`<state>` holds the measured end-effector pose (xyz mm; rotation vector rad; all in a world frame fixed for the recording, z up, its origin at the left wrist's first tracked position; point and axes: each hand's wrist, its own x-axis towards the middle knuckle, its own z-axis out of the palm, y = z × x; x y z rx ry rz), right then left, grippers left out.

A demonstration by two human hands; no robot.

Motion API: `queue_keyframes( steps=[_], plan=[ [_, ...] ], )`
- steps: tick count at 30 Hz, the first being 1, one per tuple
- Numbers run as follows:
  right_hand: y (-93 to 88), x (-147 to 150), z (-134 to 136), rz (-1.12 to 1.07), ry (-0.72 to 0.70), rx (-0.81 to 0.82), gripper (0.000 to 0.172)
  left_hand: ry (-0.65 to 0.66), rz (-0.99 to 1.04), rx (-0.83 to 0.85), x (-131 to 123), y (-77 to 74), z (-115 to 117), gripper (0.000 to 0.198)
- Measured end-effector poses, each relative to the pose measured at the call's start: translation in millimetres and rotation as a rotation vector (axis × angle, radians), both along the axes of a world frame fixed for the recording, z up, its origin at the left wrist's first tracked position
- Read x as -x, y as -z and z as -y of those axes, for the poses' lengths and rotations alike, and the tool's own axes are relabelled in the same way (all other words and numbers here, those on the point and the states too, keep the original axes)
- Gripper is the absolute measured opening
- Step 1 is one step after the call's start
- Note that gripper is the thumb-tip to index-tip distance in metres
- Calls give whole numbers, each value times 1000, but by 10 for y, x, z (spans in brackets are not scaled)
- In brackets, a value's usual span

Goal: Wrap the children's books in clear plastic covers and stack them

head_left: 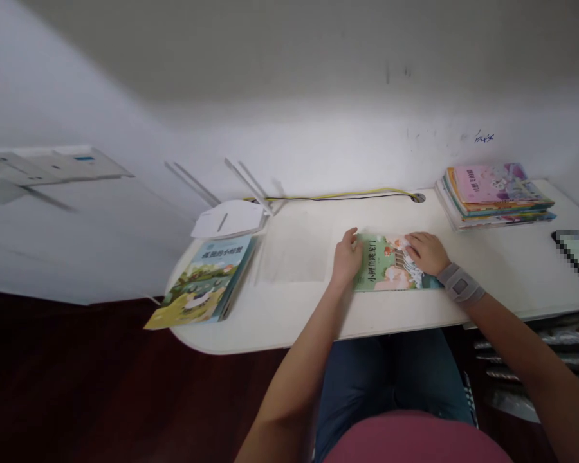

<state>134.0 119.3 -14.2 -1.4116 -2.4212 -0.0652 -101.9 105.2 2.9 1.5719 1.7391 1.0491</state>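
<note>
One thin picture book (388, 273) here: light, floppy, with a glossy cover (probably slippery on the desk (294, 308)). Take it by the spine edge or get a thumb under a corner. It lies flat, right of the router (229, 218) and nearer you. Green cover, cartoon figures, title characters down its left side. Your left hand (346, 258) curls at the book's left edge, fingers together; can't tell if they pinch. Your right hand (427, 252) rests flat on the cover, fingers loosely together, clamping nothing.

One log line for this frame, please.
left hand on green picture book left edge | right hand flat on cover | book flat on white desk | book stack far right, router left
</note>
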Motion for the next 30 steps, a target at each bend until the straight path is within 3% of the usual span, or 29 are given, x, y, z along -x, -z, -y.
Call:
queue_keyframes(
  steps=[7,12,16,19,23,30],
  plan=[
    [50,-70,-50,-148,-26,-20,38,315,582,263,114,-116,-247,61],
    [-13,-156,-97,-224,-7,-29,37,295,815,355,140,-140,-289,50],
    [-110,-281,-122,-420,-14,38,34,257,790,317,129,-153,-247,38],
    [-170,-389,-144,-596,-23,228,32,215,730,283,117,-148,-231,37],
    [-188,-442,-187,-776,92,424,31,203,623,261,125,-126,-228,33],
    [-107,-343,-247,-739,260,376,27,83,416,234,83,-52,-240,26]
  ],
)
